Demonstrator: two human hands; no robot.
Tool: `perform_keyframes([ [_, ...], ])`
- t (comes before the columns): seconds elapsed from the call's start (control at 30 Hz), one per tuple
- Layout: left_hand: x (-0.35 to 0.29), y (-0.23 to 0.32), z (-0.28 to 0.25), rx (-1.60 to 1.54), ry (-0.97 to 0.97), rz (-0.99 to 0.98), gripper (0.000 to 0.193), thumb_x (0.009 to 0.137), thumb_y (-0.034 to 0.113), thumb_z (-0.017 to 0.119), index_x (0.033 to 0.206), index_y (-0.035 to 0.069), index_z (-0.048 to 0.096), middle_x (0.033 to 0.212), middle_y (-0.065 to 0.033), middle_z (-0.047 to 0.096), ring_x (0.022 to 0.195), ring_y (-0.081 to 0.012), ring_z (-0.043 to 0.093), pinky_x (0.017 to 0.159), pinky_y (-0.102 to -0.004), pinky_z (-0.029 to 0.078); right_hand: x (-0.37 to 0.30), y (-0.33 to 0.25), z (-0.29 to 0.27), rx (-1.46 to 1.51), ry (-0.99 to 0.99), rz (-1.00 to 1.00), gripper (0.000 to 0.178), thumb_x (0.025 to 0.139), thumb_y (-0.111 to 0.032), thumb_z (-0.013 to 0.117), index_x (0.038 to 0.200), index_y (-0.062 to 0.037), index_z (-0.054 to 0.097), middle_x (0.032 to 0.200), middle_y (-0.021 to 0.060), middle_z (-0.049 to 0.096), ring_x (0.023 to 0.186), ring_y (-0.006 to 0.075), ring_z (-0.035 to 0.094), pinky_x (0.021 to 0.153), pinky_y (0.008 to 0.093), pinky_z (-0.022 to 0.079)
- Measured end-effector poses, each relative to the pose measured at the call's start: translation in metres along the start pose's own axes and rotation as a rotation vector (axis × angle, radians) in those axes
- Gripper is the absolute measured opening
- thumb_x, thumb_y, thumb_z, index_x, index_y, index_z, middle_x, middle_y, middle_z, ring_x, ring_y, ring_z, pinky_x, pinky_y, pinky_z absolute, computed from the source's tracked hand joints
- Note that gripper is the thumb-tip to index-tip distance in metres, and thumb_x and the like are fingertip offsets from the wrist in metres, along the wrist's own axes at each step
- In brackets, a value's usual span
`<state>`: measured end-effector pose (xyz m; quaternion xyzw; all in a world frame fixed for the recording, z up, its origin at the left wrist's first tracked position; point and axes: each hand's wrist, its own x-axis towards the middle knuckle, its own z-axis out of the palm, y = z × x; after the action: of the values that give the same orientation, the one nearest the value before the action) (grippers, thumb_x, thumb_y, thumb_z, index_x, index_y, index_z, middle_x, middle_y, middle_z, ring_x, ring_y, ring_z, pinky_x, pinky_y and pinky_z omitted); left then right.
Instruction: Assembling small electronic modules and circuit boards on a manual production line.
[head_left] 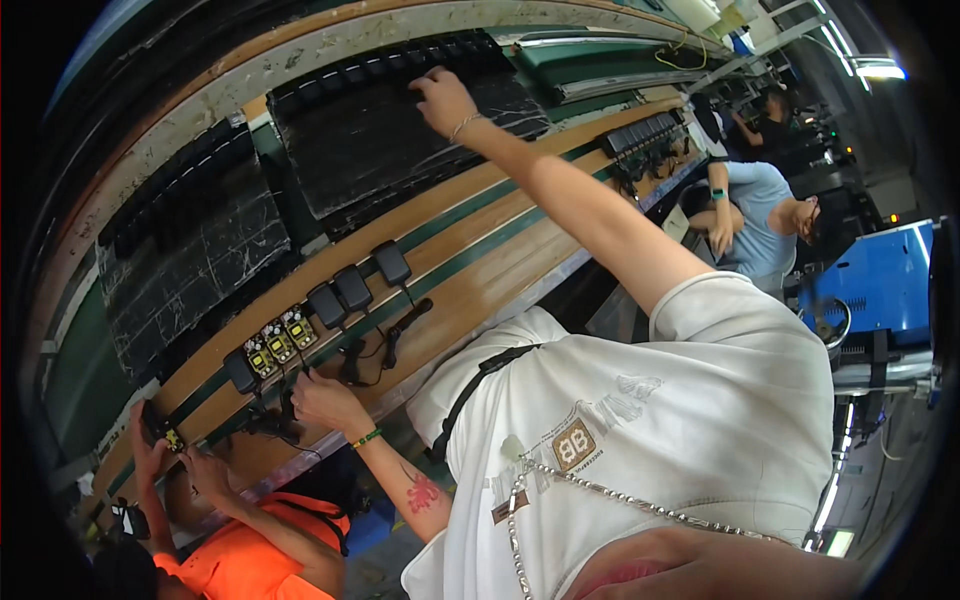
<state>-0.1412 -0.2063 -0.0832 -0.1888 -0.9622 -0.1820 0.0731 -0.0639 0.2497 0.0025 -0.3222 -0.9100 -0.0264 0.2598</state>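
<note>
My right hand (445, 105) reaches out over a black, scuffed tray (370, 150). Its fingers are bent and apart, close to a row of black plastic pieces (380, 65) along the tray's far edge. Nothing shows between them. My left hand (328, 402) is low at the near side of the bench, its fingertips pinched on what looks like a thin black cable (303, 370). Just beyond it several bare circuit boards (280, 340) with yellow parts stand in a row. Black power adapters (352, 287) sit to the right of the boards, and one black adapter (240, 370) to their left.
Another scuffed black tray (195, 240) lies at the left. Black cables (385, 340) trail across the wooden bench (470, 275). A co-worker in orange (260, 550) handles a black case with a board at lower left. A person in light blue (765, 215) sits right, near more adapters (640, 135).
</note>
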Motion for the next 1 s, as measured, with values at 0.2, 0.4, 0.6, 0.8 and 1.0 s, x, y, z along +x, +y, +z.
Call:
perform_keyframes([
  [0.2,0.023,-0.005,0.003,-0.402,-0.315,0.179,0.023,0.090,0.015,0.060,0.094,-0.006,0.067,0.082,-0.0190,0.069,0.067,-0.0366,0.060,0.062,-0.0393,0.047,0.028,0.035,0.003,-0.114,-0.267,-0.042,0.031,0.070,-0.011,0.075,0.100,-0.0098,0.069,0.116,0.0152,0.055,0.099,0.0339,0.055,0.089,0.0350,0.047],
  [0.4,0.027,-0.018,-0.009,-0.714,-0.718,0.056,0.027,0.096,0.018,0.053,0.101,-0.004,0.067,0.068,-0.0098,0.063,0.053,-0.0201,0.048,0.052,-0.0316,0.040,0.033,-0.002,-0.018,0.193,-0.786,-0.070,0.040,0.066,-0.021,0.081,0.102,-0.0102,0.067,0.109,0.0152,0.061,0.098,0.0325,0.058,0.087,0.0368,0.048],
  [0.6,0.033,0.017,-0.020,-1.349,-0.834,-0.633,0.021,0.094,0.013,0.056,0.112,0.004,0.063,0.059,0.0028,0.042,0.045,-0.0051,0.028,0.041,-0.0207,0.024,0.019,-0.040,-0.017,-0.068,-0.420,-0.090,0.074,0.071,-0.023,0.076,0.137,-0.0101,0.045,0.103,0.0227,0.052,0.089,0.0403,0.054,0.083,0.0445,0.046],
  [0.8,0.033,0.038,-0.016,-1.618,-0.681,-0.843,0.018,0.092,0.007,0.054,0.109,0.006,0.058,0.054,0.0022,0.039,0.041,-0.0058,0.025,0.039,-0.0222,0.022,-0.032,-0.056,0.005,0.040,0.070,-0.392,0.072,0.071,-0.038,0.081,0.128,-0.0069,0.050,0.116,0.0143,0.056,0.090,0.0299,0.058,0.077,0.0330,0.051],
  [1.0,0.024,0.046,-0.014,-1.728,-0.601,-0.963,0.013,0.091,0.004,0.050,0.101,0.008,0.055,0.052,0.0022,0.036,0.040,-0.0067,0.024,0.038,-0.0241,0.021,-0.031,-0.066,-0.019,-0.054,0.020,-0.328,0.067,0.079,-0.043,0.074,0.130,-0.0085,0.049,0.114,0.0163,0.054,0.088,0.0304,0.058,0.077,0.0348,0.051],
])
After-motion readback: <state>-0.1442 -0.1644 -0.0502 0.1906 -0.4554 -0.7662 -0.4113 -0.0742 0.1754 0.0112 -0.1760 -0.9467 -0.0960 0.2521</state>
